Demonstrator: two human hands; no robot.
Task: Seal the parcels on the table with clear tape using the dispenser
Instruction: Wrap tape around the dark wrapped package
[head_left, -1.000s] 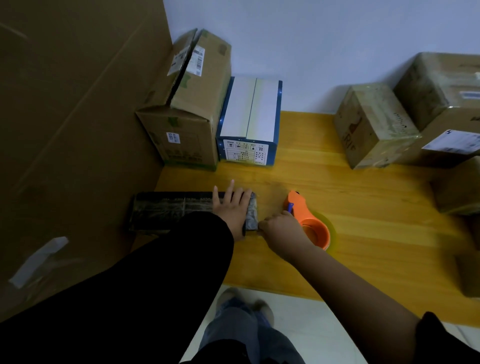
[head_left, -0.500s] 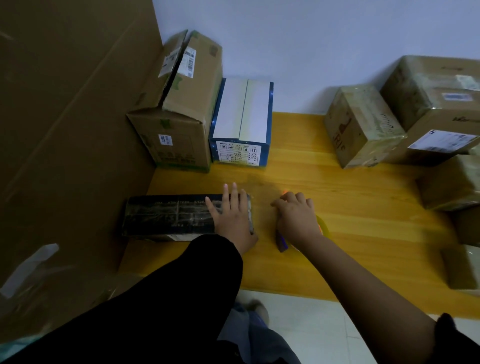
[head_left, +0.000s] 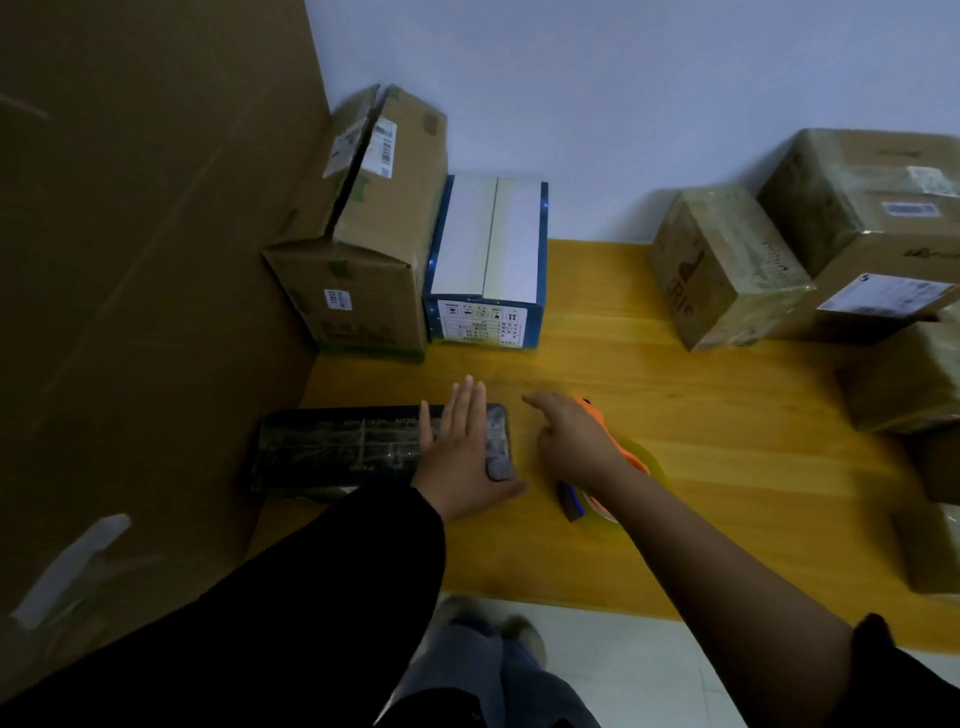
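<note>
A long dark parcel (head_left: 337, 447) wrapped in clear tape lies on the yellow wooden table (head_left: 727, 493) near its left end. My left hand (head_left: 462, 452) presses flat on the parcel's right end, fingers straight. Just right of it, my right hand (head_left: 576, 441) lies over the orange tape dispenser (head_left: 631, 457) and holds it against the table, index finger stretched out to the left. The dispenser's dark handle end and part of the tape roll show under my wrist. Most of the dispenser is hidden by the hand.
A tall brown carton (head_left: 363, 291) and a blue-and-white box (head_left: 488, 260) stand behind the parcel by the wall. Several taped brown parcels (head_left: 722, 270) crowd the right side. A big cardboard sheet (head_left: 130, 312) walls the left. The table's front edge is close to my legs.
My right hand swung the dispenser off the parcel's end and laid it down on the table, then stretched its index finger out. My left hand stayed flat on the parcel.
</note>
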